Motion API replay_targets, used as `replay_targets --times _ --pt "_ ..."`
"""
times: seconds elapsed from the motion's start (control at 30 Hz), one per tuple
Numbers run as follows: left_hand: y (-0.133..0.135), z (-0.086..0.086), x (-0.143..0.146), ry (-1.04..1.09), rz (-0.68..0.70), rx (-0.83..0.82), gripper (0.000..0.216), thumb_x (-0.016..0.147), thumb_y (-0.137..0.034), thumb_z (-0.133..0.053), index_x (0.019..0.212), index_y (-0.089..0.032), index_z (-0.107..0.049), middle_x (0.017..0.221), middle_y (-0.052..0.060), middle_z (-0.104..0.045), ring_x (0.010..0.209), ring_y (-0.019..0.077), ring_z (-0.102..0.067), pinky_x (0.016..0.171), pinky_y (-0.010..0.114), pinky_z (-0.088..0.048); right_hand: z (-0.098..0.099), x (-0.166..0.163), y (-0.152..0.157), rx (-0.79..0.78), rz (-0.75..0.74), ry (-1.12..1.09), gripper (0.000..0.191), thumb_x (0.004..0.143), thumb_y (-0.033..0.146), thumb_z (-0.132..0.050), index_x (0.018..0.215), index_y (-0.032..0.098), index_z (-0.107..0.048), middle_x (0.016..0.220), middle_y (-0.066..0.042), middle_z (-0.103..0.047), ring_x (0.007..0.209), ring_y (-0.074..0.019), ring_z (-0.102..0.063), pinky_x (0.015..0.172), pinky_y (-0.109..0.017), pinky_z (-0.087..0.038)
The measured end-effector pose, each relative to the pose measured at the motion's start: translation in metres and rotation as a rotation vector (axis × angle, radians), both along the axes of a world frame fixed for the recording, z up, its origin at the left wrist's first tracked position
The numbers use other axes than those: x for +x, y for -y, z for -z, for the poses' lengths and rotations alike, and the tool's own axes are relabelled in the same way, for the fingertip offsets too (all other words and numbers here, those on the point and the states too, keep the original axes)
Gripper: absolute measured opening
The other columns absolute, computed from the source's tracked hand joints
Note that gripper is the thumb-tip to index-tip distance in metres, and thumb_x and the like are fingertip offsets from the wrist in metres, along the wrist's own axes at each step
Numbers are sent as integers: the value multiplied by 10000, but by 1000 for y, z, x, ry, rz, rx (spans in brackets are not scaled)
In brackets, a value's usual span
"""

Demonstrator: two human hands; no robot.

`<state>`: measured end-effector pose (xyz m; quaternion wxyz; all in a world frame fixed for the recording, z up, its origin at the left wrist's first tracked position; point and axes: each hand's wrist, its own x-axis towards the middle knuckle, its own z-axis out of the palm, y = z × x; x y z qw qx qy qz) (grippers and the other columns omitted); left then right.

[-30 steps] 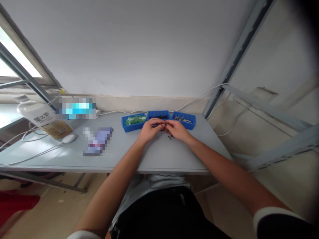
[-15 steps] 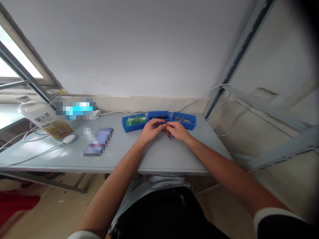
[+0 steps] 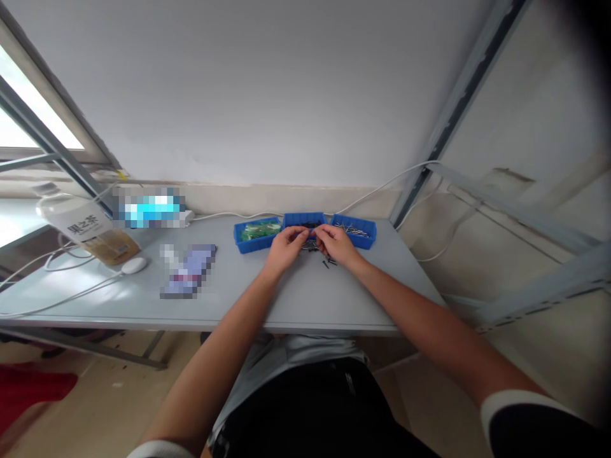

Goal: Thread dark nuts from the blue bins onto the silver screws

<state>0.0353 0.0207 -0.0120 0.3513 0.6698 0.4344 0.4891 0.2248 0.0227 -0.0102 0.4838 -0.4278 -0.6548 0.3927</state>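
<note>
My left hand (image 3: pixel 287 245) and my right hand (image 3: pixel 333 243) face each other over the table, just in front of three blue bins. Both have fingertips pinched together; whatever sits between them is too small to name. Loose silver screws (image 3: pixel 310 245) and dark screws (image 3: pixel 329 261) lie on the tabletop beneath and beside the hands. In the left bin (image 3: pixel 258 243) are green pieces. Dark small parts fill the middle bin (image 3: pixel 304 217), which the hands partly cover. The right bin (image 3: pixel 363 242) holds silver, screw-like pieces.
A bottle (image 3: pixel 86 222) with a pale label stands at the left, near a white mouse-like object (image 3: pixel 133 265) and white cables. A blurred flat item (image 3: pixel 191 270) lies on the grey table (image 3: pixel 329 305). Behind runs a wall; a metal post (image 3: pixel 415 184) rises at the right.
My hands have drawn slightly apart and my right hand has lifted a little, uncovering more of the silver and dark screws beneath. The bins look unmoved.
</note>
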Motion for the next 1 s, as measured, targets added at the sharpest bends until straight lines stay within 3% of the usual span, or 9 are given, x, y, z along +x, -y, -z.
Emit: replay_targets --times 0.1,0.17,0.27,0.4,0.53,0.7,1.0 --pt "0 -1 -1 -35 -56 27 361 935 -499 -644 1074 -197 -783 1012 86 -771 848 207 -676 784 331 -537 1 2 -11 112 166 150 500 997 598 -505 842 186 -743 582 4 -577 525 -145 -513 524 -269 -405" --pt "1 -2 -1 -43 -75 41 347 943 -489 -634 1061 -198 -781 1024 84 -768 839 203 -673 777 329 -535 3 6 -12 209 200 291 458 991 556 -554 819 181 -754 610 -11 -624 579 -161 -552 580 -281 -430" --pt "2 -3 -1 -40 -94 77 324 950 -465 -629 1053 -200 -783 1052 89 -766 880 210 -679 814 338 -541 7 10 -5 385 48 470 316 995 449 -601 988 189 -780 857 -59 -739 735 -187 -633 720 -309 -500" --pt "3 -3 -1 -31 -96 135 297 961 -443 -623 1055 -207 -777 1105 94 -762 969 223 -688 882 355 -547 10 9 6 608 -165 664 346 984 392 -648 1271 222 -739 1262 -125 -702 1191 -285 -594 1051 -455 -467" --pt "2 -2 -1 -22 -78 104 281 958 -430 -629 1047 -207 -775 1116 91 -767 997 234 -692 892 365 -556 10 5 12 614 -306 829 386 995 440 -639 1350 303 -709 1452 -100 -616 1349 -335 -483 1085 -542 -429" --pt "1 0 -1 -35 -68 86 300 959 -448 -624 1051 -207 -777 1111 89 -770 986 232 -688 867 354 -558 11 6 6 600 -262 855 306 1037 319 -577 1283 256 -748 1328 -104 -694 1246 -289 -557 1039 -476 -460" --pt "2 1 -1 -27 -55 46 347 946 -488 -625 1073 -205 -780 1054 91 -768 955 228 -678 825 335 -550 6 12 0 604 -157 868 197 969 164 -616 1056 195 -790 1022 -108 -761 1003 -261 -630 924 -410 -493"
